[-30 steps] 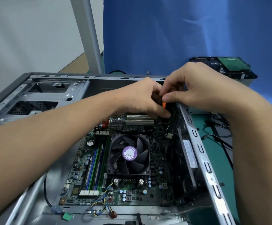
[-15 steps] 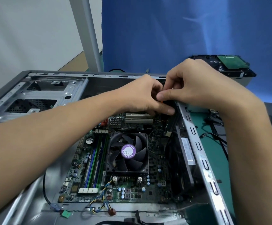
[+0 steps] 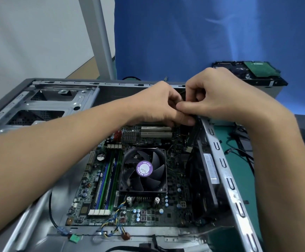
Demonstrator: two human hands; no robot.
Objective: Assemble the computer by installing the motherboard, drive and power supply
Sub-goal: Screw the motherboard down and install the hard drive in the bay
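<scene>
Two risks at the rear corner: a dropped part, a snagged lead

Found the drive cage [image 3: 57,104] at far left and judged it not yet filled. Noted loose leads [image 3: 111,231] trailing off the near edge of the motherboard [image 3: 175,206], which lay flat inside the case [image 3: 115,97] with the fan [image 3: 144,170] facing up. Judged those leads liable to snag on a forearm crossing low above them. Saw the left hand [image 3: 159,106] and right hand [image 3: 221,99] pressed together over the board's far corner, fingers curled and touching. Could not tell what, if anything, sat between them. Reckoned that anything small slipping from that pinch would drop among the slots, hard to fish out and apt to bridge contacts. Feared a wrist scraping the case rim [image 3: 227,176] just beside it. Spotted the drive [image 3: 252,73] behind the right hand, outside the case and well apart from the cage.
</scene>
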